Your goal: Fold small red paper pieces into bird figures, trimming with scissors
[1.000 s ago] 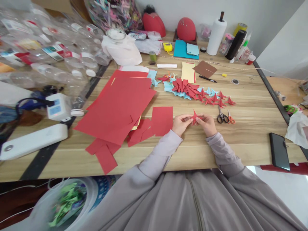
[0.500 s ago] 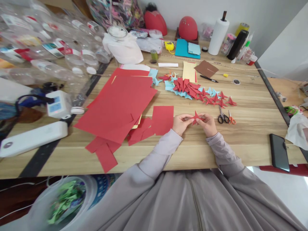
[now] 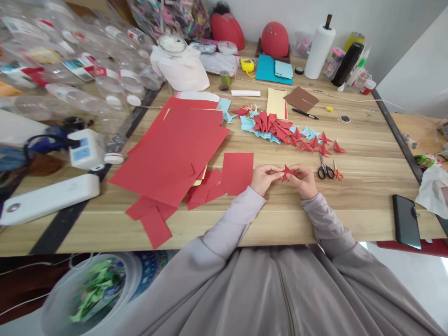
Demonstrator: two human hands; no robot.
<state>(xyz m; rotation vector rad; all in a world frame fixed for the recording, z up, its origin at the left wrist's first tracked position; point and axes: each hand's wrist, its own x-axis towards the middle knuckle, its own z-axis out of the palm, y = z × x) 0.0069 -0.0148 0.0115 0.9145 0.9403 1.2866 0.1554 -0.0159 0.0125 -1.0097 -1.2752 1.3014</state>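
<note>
A small red folded paper star [image 3: 287, 172] is pinched between both hands above the table. My left hand [image 3: 265, 178] grips its left side with thumb and fingertips. From the right, my right hand [image 3: 304, 180] holds it the same way, partly covering its points. Beyond the hands lies a cluster of red folded paper pieces [image 3: 276, 127], with light blue folded pieces [image 3: 261, 134] beside and under them. A square sheet of red paper [image 3: 238, 172] rests just left of my left hand. Black-handled scissors [image 3: 325, 171] and small orange-handled scissors [image 3: 338, 172] lie right of my right hand.
Large red sheets [image 3: 171, 149] and red scraps [image 3: 154, 224] cover the table's left part. Plastic bottles [image 3: 105, 84] crowd the far left. A phone [image 3: 406, 221] lies near the right edge. A pen [image 3: 305, 114] and brown paper [image 3: 301, 99] lie farther back.
The paper star has turned and tilted slightly between my fingers. Both hands keep their hold in nearly the same place, and the view has shifted a little.
</note>
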